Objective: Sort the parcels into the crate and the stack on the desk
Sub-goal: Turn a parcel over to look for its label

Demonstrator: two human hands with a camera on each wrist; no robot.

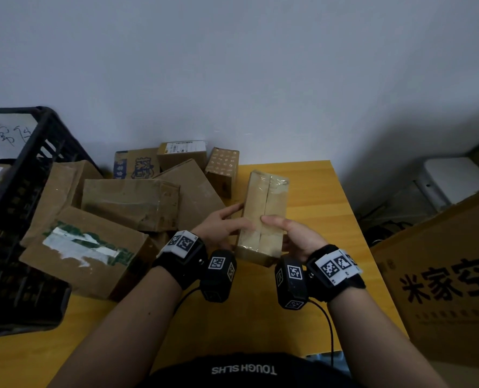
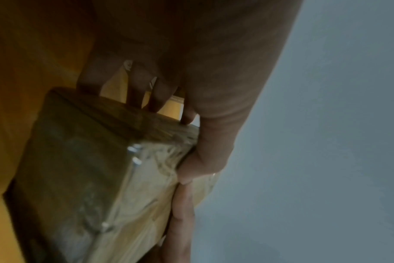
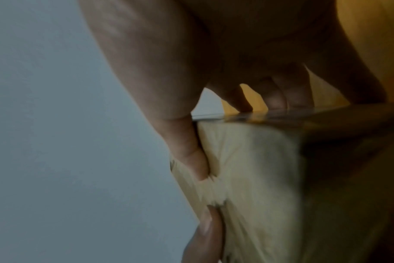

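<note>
A long tape-wrapped parcel (image 1: 263,217) is held above the yellow desk (image 1: 316,219), gripped from both sides near its close end. The left hand (image 1: 221,225) clasps its left flank, thumb laid across the taped top; the right hand (image 1: 294,236) clasps the right flank, thumb likewise on top, the two thumb tips nearly meeting at the centre seam. Only the wrist views show the other fingers (image 2: 135,89) curled under the parcel's underside. Only the head view shows a heap of cardboard parcels (image 1: 126,208) piled to the left against a black crate (image 1: 22,191).
</note>
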